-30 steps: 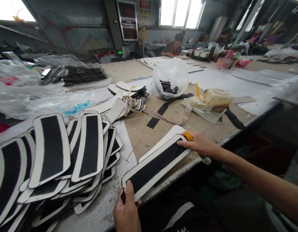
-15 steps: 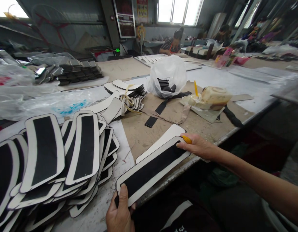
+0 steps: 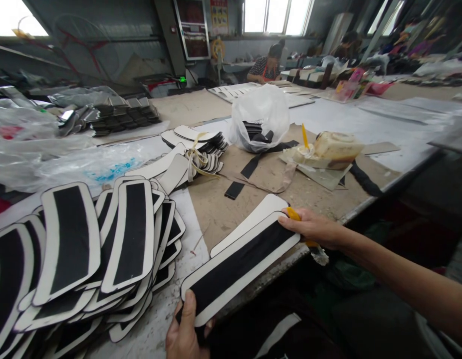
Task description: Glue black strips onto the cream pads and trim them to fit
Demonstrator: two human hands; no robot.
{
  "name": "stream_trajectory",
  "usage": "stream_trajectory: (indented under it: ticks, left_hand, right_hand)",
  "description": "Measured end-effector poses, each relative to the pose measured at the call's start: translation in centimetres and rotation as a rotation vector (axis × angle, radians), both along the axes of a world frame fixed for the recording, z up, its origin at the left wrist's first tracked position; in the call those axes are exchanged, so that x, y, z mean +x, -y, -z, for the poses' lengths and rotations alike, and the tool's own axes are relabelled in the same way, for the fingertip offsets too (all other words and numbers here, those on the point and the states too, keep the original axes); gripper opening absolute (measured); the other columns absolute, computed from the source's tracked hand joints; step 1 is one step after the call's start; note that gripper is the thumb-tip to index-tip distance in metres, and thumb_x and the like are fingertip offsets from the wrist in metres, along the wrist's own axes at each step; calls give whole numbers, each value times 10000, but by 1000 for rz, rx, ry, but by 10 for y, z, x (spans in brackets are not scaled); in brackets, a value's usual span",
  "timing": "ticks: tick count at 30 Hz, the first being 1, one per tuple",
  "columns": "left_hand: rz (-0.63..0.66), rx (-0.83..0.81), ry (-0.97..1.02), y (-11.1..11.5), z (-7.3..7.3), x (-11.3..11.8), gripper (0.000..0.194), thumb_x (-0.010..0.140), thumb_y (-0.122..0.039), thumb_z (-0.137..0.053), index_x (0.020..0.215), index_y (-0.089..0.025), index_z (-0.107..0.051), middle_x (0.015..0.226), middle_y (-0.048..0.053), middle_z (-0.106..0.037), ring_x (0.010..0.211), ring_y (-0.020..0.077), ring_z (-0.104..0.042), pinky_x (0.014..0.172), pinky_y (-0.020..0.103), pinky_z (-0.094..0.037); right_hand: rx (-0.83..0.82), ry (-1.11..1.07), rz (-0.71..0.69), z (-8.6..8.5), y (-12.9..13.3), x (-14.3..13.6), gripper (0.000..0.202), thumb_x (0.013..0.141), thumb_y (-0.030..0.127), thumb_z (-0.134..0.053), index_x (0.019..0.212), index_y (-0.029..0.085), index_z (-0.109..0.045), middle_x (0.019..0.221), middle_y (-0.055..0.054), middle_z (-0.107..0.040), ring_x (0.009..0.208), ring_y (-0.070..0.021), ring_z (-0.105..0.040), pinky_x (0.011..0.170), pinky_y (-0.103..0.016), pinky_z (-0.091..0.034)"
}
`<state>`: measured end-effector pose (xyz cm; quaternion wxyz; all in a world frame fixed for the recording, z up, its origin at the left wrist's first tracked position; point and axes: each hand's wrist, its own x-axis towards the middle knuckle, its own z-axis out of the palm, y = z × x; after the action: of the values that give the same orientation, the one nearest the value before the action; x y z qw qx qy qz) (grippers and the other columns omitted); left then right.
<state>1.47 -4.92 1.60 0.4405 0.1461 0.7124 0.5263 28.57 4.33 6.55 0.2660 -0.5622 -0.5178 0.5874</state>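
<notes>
A long, curved white panel with a black strip [image 3: 240,264] is held at a slant over the table's front edge. My left hand [image 3: 186,326] grips its near-left end, thumb on top and fingers beneath. At the far-right end, my right hand [image 3: 313,227] pinches it and also holds a yellow-handled tool [image 3: 294,214], whose whitish, crusted tip hangs below the hand. Just behind lies a plain white panel [image 3: 249,224] on brown paper, partly covered by the held one. To the left, a pile of similar black-and-white panels [image 3: 135,224] overlaps loosely.
A bundle of white pieces [image 3: 174,167] tied with a yellowish strip lies behind the pile. Farther back are a plastic bag [image 3: 260,112] of black pieces and a stained yellowish container [image 3: 334,147] beside an upright yellow stick. Black strips [image 3: 234,190] lie on brown paper. A person sits beyond.
The held panel's right end has shifted slightly right with my right hand. The yellow tool has turned, and its crusted tip now shows below that hand.
</notes>
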Motion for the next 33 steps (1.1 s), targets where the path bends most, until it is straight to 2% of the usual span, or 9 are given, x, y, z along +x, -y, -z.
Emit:
stream_trajectory:
  ticks: [5, 10, 13, 17, 22, 24, 28, 31, 33]
  left_hand:
    - [-22, -62, 28, 2, -1, -1, 425, 615, -472, -726, 900, -166, -655, 748, 51, -680, 672, 220, -628, 538, 295, -497]
    - [-3, -50, 525, 3, 1, 3, 360, 572, -415, -783, 508, -174, -523, 358, -53, -435, 346, 83, -422, 349, 197, -350]
    - [-32, -11, 745, 2, 0, 5, 362, 579, -366, -790, 471, -169, -506, 305, -69, -369, 295, 49, -326, 318, 175, -311]
    - [-148, -36, 668, -2, -2, 2, 128, 670, -267, -707, 741, -163, -681, 618, 8, -668, 455, 103, -548, 405, 195, -428]
    - [-118, -26, 485, -3, -2, -2, 249, 740, -349, -663, 939, -199, -676, 901, 6, -692, 735, 134, -618, 520, 189, -468]
    - [-44, 30, 460, -1, -2, -3, 282, 765, -429, -634, 935, -205, -656, 880, 2, -669, 743, 129, -598, 502, 186, -444]
    - [89, 175, 470, 3, -3, -2, 389, 809, -545, -522, 750, -170, -607, 604, -29, -533, 496, 76, -427, 429, 194, -358]
    - [82, 230, 501, 4, -7, -3, 464, 809, -599, -469, 727, -157, -585, 605, -24, -501, 502, 75, -390, 420, 196, -324]
    - [90, 217, 474, 3, -14, -4, 418, 764, -565, -569, 748, -148, -591, 639, -14, -525, 523, 77, -412, 425, 191, -321]
  right_hand:
    - [169, 226, 36, 5, 0, -3, 305, 682, 417, -701, 585, 174, -543, 560, 47, -495, 521, -90, -443, 482, -203, -369]
    - [-194, -288, 207, 6, 14, -8, 255, 685, 381, -719, 746, 153, -624, 648, -7, -637, 538, -123, -572, 513, -227, -472]
    - [-328, -455, 294, 6, 18, -11, 197, 686, 311, -729, 750, 147, -640, 681, -33, -674, 576, -135, -620, 557, -226, -516]
    - [-334, -431, 294, 11, 16, -10, 184, 707, 303, -720, 754, 143, -644, 688, -34, -679, 568, -129, -622, 536, -207, -511]
    - [-210, -288, 218, 17, 12, -5, 262, 675, 379, -742, 729, 160, -610, 607, 20, -610, 499, -96, -541, 448, -180, -420]
    - [-173, -229, 184, 17, 13, -4, 279, 674, 408, -736, 726, 163, -614, 608, 22, -601, 508, -98, -529, 457, -189, -403]
    - [-177, -102, 149, 10, 14, -4, 282, 752, 462, -652, 719, 183, -637, 683, -17, -640, 590, -133, -566, 532, -231, -419]
    - [-219, -51, 145, 4, 13, -6, 275, 789, 473, -607, 722, 211, -655, 735, -44, -658, 637, -146, -591, 579, -252, -431]
    - [-236, -42, 142, 1, 11, -7, 269, 787, 486, -603, 734, 229, -663, 750, -56, -663, 641, -152, -600, 581, -262, -436]
